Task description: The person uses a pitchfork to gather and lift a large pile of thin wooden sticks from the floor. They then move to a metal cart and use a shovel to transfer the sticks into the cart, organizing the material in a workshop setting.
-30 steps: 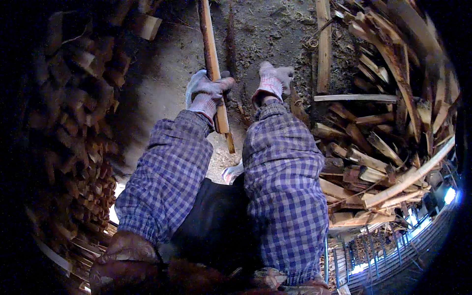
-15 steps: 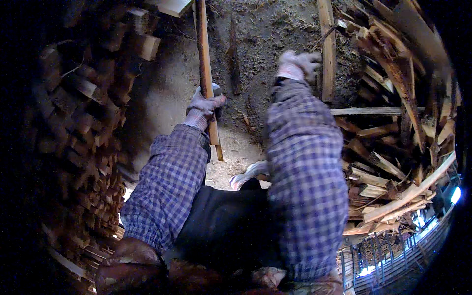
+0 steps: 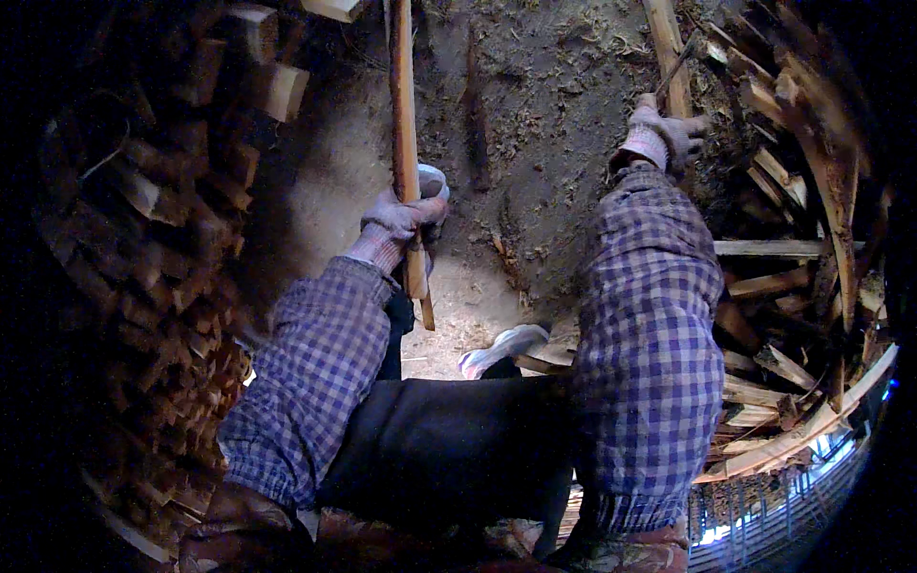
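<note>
My left hand [image 3: 406, 222], in a pale knit glove, is closed around a long wooden strip [image 3: 405, 105]. The strip runs away from me, and its near end sticks out below my fist with a thinner sliver beside it. Farther right, my right hand [image 3: 661, 137], also gloved, is over the near part of a wooden slat [image 3: 669, 48] lying on the ground. Its thumb and fingers are apart on either side of the slat. The hand hides the slat's near part, so any contact is unclear.
On the left rises a tall stack of split firewood [image 3: 181, 239]. A loose heap of split wood [image 3: 774, 286] fills the right side. Between them lies a dirt floor [image 3: 544, 162] strewn with chips. A pale shoe [image 3: 501, 349] shows near my dark-clothed lap.
My right hand has moved right onto the slat, having been left of it. My left hand keeps hold of the strip. The view has shifted slightly.
</note>
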